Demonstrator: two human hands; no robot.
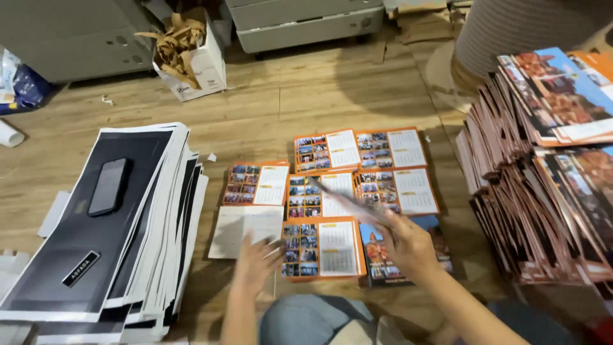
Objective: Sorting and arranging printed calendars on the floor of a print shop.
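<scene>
You are sitting on a wooden floor [268, 108] with small orange calendar sheets [357, 185] laid out in front of you, and everything here is placed from that spread.

Your right hand [408, 246] is hovering at the near right corner of the spread, pinching a single sheet [348, 199] that is blurring with motion. That sheet is slanting up and left from your fingers, passing over the middle of the spread, so your right grip is closing on its near end. Just under that hand a picture card [377, 255] is lying, showing a figure in orange.

Your left hand [257, 263] is resting at the near left edge of the spread, fingers spreading flat. Its fingertips are touching the lowest orange sheet [322, 248] and it is lying just beside a pale blank sheet [246, 231]; that grip is wide and holding nothing.

Well to the left of the spread a tall pile of black and white prints [147, 211] is fanning out, and a dark phone [108, 186] is lying on top of it. To the right of the spread, thick stacks of orange-edged prints [543, 191] are leaning over one another. Beyond the spread, a white box [204, 67] of crumpled brown paper is standing before grey cabinets [300, 22].
</scene>
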